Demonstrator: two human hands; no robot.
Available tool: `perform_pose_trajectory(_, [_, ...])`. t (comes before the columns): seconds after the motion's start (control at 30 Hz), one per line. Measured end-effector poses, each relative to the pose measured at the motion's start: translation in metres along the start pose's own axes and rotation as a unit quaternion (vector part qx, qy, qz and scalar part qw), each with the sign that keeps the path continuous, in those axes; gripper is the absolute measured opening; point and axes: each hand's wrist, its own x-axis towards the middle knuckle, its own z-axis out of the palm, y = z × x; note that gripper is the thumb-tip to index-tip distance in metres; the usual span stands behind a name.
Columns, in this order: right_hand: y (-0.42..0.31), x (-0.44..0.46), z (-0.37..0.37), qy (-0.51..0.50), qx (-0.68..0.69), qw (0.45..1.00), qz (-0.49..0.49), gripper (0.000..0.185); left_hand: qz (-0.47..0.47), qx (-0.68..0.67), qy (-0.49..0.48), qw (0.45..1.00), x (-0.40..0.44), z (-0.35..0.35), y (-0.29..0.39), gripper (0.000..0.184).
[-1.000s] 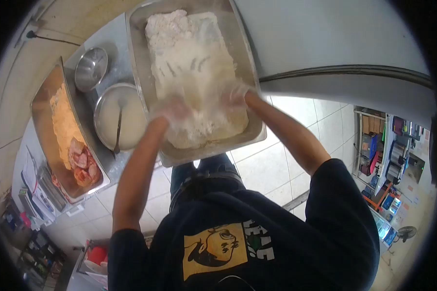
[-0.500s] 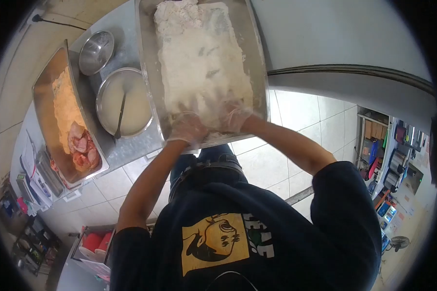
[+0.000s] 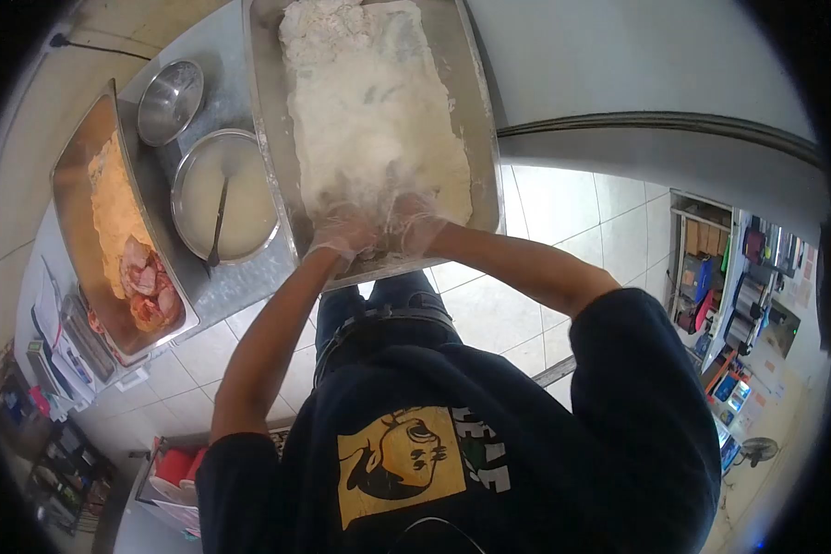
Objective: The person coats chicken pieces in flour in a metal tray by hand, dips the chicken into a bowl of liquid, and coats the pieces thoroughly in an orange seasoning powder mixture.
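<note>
Both of my hands wear clear plastic gloves and are at the near end of a large metal tray (image 3: 487, 138). Pale flour (image 3: 369, 120) covers most of its bottom, with a lumpier heap at the far end. My left hand (image 3: 346, 229) is in the flour by the near left corner. Close beside it, on its right, is my right hand (image 3: 412, 222). Flour and motion blur hide the fingers of both hands, so whether they hold anything does not show.
Left of the tray stand a metal bowl of pale liquid (image 3: 249, 208) with a dark-handled utensil (image 3: 219, 222) in it and a smaller metal bowl (image 3: 169, 103). Farther left, a deep metal pan (image 3: 180, 319) holds orange powder (image 3: 115, 212) and raw meat (image 3: 148, 286). Shelves (image 3: 702, 268) stand at right.
My hands have come closer together in the flour, the right one moving left. A mound of flour now rises just beyond them. The whole view has shifted slightly.
</note>
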Motion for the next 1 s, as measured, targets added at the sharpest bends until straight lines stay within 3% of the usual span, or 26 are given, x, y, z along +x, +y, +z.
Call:
perform_pose_trajectory(0.03, [-0.010, 0.001, 0.005, 0.020, 0.364, 0.928, 0.080, 0.052, 0.028, -0.019, -0.074, 0.997, 0.001, -0.014, 0.008, 0.077])
perform_pose_trajectory(0.07, [-0.015, 0.009, 0.014, -0.102, 0.324, 0.934, 0.110, 0.051, 0.052, -0.039, -0.146, 0.987, 0.005, -0.024, 0.012, 0.076])
perform_pose_trajectory(0.13, [-0.024, 0.017, 0.033, -0.218, 0.284, 0.924, 0.137, 0.050, 0.054, -0.072, -0.179, 0.980, 0.019, -0.010, 0.006, 0.080])
perform_pose_trajectory(0.17, [-0.025, 0.014, 0.043, -0.198, 0.544, 0.775, 0.254, 0.047, 0.060, -0.111, -0.213, 0.969, 0.025, 0.001, 0.002, 0.084])
perform_pose_trajectory(0.2, [-0.022, 0.010, 0.048, -0.158, 0.747, 0.546, 0.343, 0.044, 0.059, -0.111, -0.210, 0.970, 0.028, 0.009, -0.003, 0.084])
perform_pose_trajectory(0.23, [-0.012, 0.009, 0.042, -0.153, 0.746, 0.551, 0.340, 0.044, 0.092, -0.078, -0.207, 0.971, 0.033, 0.010, -0.009, 0.083])
perform_pose_trajectory(0.27, [-0.003, 0.006, 0.034, -0.265, 0.637, 0.689, 0.224, 0.039, 0.123, -0.045, -0.204, 0.970, 0.037, 0.012, -0.014, 0.081])
perform_pose_trajectory(0.33, [0.013, 0.009, 0.010, -0.358, 0.489, 0.789, 0.099, 0.034, 0.110, 0.006, -0.144, 0.984, 0.005, -0.040, -0.004, 0.079])
perform_pose_trajectory(0.4, [0.027, 0.019, -0.015, -0.307, 0.411, 0.855, -0.071, 0.027, 0.089, 0.052, -0.085, 0.991, -0.006, -0.046, 0.000, 0.078])
perform_pose_trajectory(0.47, [0.029, 0.016, -0.036, -0.310, 0.395, 0.861, -0.082, 0.029, 0.092, 0.117, 0.036, 0.988, 0.012, 0.011, -0.003, 0.082])
perform_pose_trajectory(0.53, [0.021, 0.009, -0.029, -0.319, 0.386, 0.862, -0.079, 0.031, 0.074, 0.098, -0.004, 0.992, 0.030, 0.045, -0.002, 0.086])
perform_pose_trajectory(0.6, [-0.015, 0.006, 0.003, -0.245, 0.389, 0.888, 0.013, 0.026, 0.048, 0.081, -0.049, 0.994, 0.036, 0.071, -0.003, 0.091])
perform_pose_trajectory(0.63, [-0.020, 0.012, 0.001, -0.240, 0.390, 0.889, 0.012, 0.026, 0.035, 0.060, -0.018, 0.997, 0.038, 0.076, -0.006, 0.086])
perform_pose_trajectory(0.67, [-0.023, 0.013, -0.003, -0.246, 0.427, 0.861, 0.130, 0.027, 0.025, 0.038, 0.015, 0.999, 0.042, 0.078, -0.006, 0.081])
perform_pose_trajectory(0.73, [-0.022, 0.017, 0.005, -0.239, 0.454, 0.822, 0.249, 0.028, 0.044, -0.027, 0.001, 0.999, 0.028, 0.041, -0.009, 0.072])
perform_pose_trajectory(0.8, [-0.024, 0.017, 0.040, -0.096, 0.662, 0.703, 0.242, 0.041, 0.061, -0.094, -0.013, 0.994, 0.026, 0.020, -0.014, 0.063])
perform_pose_trajectory(0.83, [-0.015, 0.020, 0.048, -0.092, 0.661, 0.705, 0.239, 0.041, 0.084, -0.096, -0.063, 0.990, 0.031, 0.015, -0.018, 0.055])
perform_pose_trajectory(0.87, [-0.002, 0.020, 0.058, -0.213, 0.643, 0.719, 0.158, 0.046, 0.106, -0.098, -0.114, 0.983, 0.035, 0.011, -0.021, 0.048])
perform_pose_trajectory(0.9, [0.004, 0.021, 0.079, -0.273, 0.628, 0.719, 0.115, 0.049, 0.101, -0.100, -0.111, 0.984, 0.041, 0.006, -0.026, 0.048])
perform_pose_trajectory(0.93, [0.013, 0.026, 0.088, -0.330, 0.611, 0.717, 0.067, 0.052, 0.155, -0.023, -0.162, 0.974, 0.042, -0.006, -0.028, 0.035])
perform_pose_trajectory(1.0, [0.050, 0.028, 0.092, -0.348, 0.622, 0.702, 0.004, 0.049, 0.210, 0.060, -0.145, 0.965, 0.049, -0.042, -0.030, 0.031])
